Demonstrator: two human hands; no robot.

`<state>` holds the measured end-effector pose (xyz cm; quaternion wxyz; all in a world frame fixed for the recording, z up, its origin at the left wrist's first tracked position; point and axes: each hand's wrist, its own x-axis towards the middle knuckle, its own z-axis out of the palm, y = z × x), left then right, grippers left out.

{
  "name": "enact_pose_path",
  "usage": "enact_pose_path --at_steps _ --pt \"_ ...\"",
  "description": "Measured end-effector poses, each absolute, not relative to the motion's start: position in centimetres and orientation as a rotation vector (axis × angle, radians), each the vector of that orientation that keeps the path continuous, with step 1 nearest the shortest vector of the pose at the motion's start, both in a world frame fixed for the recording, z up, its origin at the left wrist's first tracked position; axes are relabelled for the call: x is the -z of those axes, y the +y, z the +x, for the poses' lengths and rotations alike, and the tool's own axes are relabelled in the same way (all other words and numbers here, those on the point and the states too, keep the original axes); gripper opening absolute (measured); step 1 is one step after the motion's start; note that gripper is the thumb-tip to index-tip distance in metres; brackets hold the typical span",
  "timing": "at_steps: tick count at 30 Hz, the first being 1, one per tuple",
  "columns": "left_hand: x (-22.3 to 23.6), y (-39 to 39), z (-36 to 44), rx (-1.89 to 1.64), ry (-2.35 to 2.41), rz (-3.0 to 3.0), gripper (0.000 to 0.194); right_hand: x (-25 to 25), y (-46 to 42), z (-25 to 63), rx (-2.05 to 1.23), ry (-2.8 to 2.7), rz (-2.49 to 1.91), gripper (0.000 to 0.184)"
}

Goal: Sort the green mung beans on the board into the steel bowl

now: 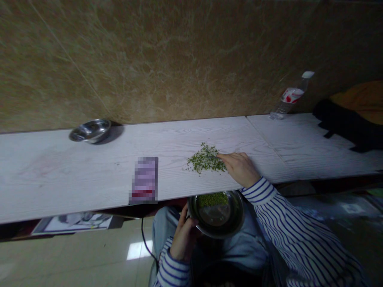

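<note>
A heap of small green beans point(206, 159) lies on the pale wooden table point(89, 167). My right hand point(239, 168) rests on the table at the heap's right side, fingers together and curved against the beans. My left hand point(182, 235) grips the rim of a steel bowl point(230, 223) held just under the table's near edge. Some of the green beans lie in that bowl against its far wall. Both my sleeves are striped blue and white.
A second steel bowl point(90, 130) stands at the table's back left by the brown wall. A blurred phone-like rectangle point(145, 179) lies near the front edge. A plastic water bottle point(290, 97) and dark clothing point(347, 123) sit at the right.
</note>
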<state>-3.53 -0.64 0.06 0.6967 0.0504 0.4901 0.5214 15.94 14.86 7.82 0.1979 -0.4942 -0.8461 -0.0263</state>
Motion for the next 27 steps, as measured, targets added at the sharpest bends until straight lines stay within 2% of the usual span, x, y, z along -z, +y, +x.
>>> enact_pose_path --at_steps 15,27 --pt "-0.5 -0.9 -2.9 -1.135 1.061 0.118 0.070 -8.5 10.4 16.6 -0.010 -2.457 -1.232 0.029" --pt "-1.0 -1.2 -2.5 -1.153 1.059 0.137 0.068 -8.0 9.2 17.8 0.018 -2.390 -1.301 0.029"
